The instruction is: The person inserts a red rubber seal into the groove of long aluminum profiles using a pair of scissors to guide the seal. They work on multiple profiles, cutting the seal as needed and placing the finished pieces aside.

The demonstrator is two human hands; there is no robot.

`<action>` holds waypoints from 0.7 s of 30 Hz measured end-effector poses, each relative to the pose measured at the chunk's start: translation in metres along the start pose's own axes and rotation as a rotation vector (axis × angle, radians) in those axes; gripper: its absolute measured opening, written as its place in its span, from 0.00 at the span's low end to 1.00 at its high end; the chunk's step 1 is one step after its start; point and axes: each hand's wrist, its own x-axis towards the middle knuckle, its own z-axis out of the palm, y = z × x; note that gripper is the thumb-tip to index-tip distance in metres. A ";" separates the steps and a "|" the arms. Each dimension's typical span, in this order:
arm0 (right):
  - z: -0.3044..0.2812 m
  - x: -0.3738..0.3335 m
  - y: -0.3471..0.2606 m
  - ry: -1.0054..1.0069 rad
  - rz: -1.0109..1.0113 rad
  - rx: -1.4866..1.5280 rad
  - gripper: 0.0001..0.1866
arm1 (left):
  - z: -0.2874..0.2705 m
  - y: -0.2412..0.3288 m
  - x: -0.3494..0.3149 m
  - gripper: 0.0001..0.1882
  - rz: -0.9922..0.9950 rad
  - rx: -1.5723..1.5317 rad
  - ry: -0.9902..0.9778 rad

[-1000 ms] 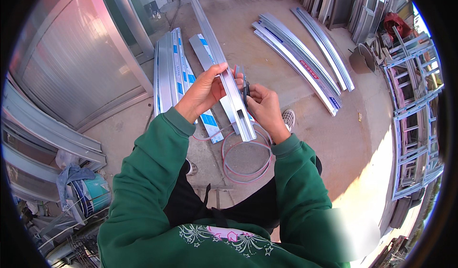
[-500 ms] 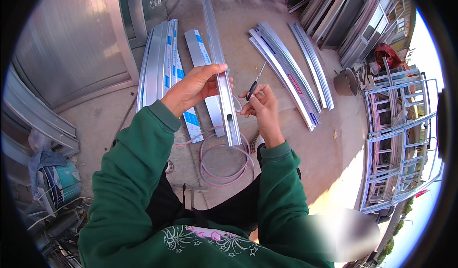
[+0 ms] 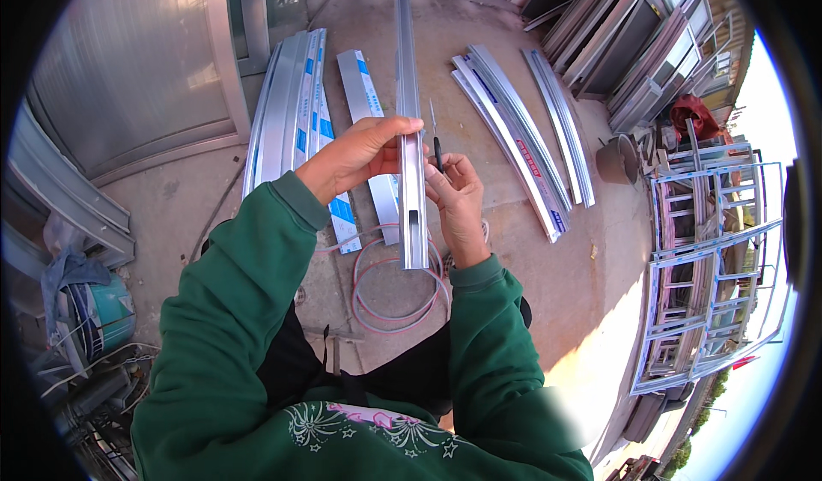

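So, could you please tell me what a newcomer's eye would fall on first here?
Probably the long silver metal profile down the middle, held by the left hand, while the right hand at its right side holds a thin black-handled tool. Next, perhaps, the coiled hose or cable on the floor below, and the ladder-like frames at far right.

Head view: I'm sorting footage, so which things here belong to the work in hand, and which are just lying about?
In hand:
long metal profile, held by the left hand
black-handled tool, held by the right hand

Apparently just lying about:
coiled hose on the floor
bucket
teal tub
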 end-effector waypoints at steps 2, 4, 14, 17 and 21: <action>0.000 0.001 0.002 -0.016 0.014 -0.013 0.09 | -0.001 0.001 -0.001 0.21 -0.003 -0.002 0.003; -0.002 0.002 0.003 -0.035 0.044 0.004 0.07 | 0.000 0.002 -0.002 0.21 -0.013 -0.034 0.001; 0.006 -0.002 0.009 0.009 0.030 0.213 0.10 | 0.003 0.006 -0.004 0.21 0.007 -0.023 -0.032; 0.008 -0.002 0.014 -0.021 0.075 0.087 0.07 | 0.003 0.005 -0.003 0.21 0.021 0.004 -0.044; 0.005 -0.002 0.011 -0.004 0.115 0.034 0.07 | 0.000 0.005 0.000 0.21 0.010 0.046 -0.002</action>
